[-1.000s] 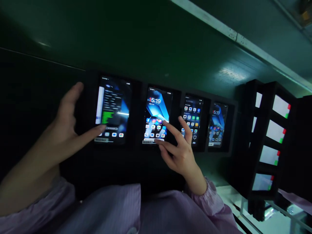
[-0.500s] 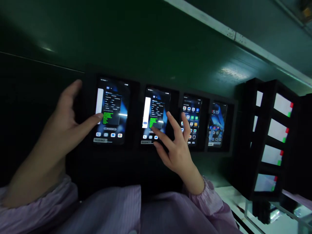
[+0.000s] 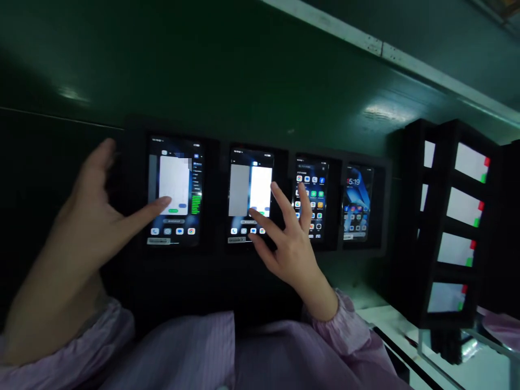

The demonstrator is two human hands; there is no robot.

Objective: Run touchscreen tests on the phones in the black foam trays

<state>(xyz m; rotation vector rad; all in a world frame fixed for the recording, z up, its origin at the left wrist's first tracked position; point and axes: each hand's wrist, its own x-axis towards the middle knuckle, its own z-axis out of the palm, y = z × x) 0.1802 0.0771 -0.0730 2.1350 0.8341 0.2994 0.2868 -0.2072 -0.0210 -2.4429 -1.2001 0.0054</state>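
Observation:
Several lit smartphones lie in a row in a black tray (image 3: 217,216). My left hand (image 3: 93,216) is open, its thumb stretched over the screen of the leftmost phone (image 3: 174,179), which shows a white app card. Over the second phone (image 3: 239,187), also showing white cards, my right hand (image 3: 290,244) has its fingers spread, the index fingertip on or just above the glass. Its other fingers reach toward the third phone (image 3: 311,176), which displays app icons and is partly covered by them. The rightmost phone (image 3: 357,200) shows a clock screen, with no hand near it.
To the right stand black trays (image 3: 436,216) holding several white-lit screens with red and green corner marks. A green work surface (image 3: 203,65) stretches behind the phones, bounded by a pale strip (image 3: 325,21). At the lower right is a white surface with a clear-edged box (image 3: 467,357).
On the two left phones, the app cards have slid right, from a dark card with green text to white ones. The left thumb has moved right across its screen. The view has shifted slightly.

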